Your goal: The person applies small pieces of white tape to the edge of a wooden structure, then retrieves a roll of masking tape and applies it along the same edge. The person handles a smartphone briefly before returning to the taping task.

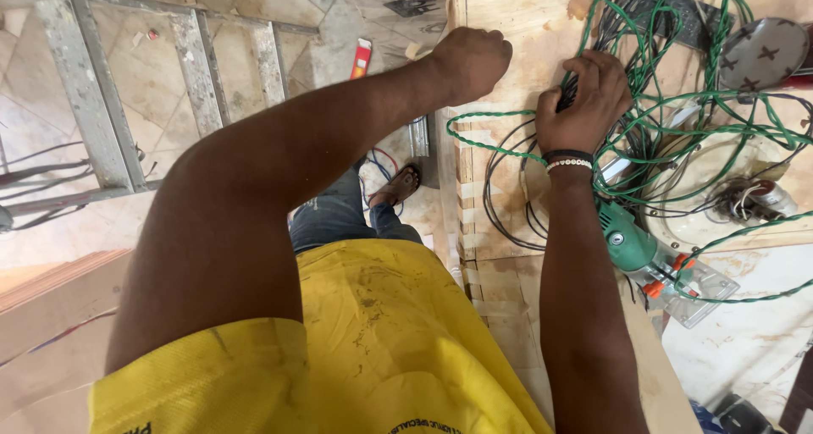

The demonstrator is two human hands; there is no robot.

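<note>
- Head view: my right hand (583, 104) grips black cables (566, 91); my left hand (470, 61) rests fisted, empty, on the bench (508, 27).
- Tugging may snag the green wire (500, 146) and drag the green power tool (631, 239) off the edge.

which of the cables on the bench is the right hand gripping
The bundle of thin black cables, closed inside the right hand; the twisted green cables only loop around it, ungripped.

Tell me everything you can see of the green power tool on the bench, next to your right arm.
The green power tool lies on its side on the plywood bench, just right of the right forearm. Its body looks like green plastic, with a pale metal base plate and orange knobs at its lower right end. Twisted green cable loops over and around it. Neither hand touches it; the right hand grips dark wires farther up the bench.
</note>
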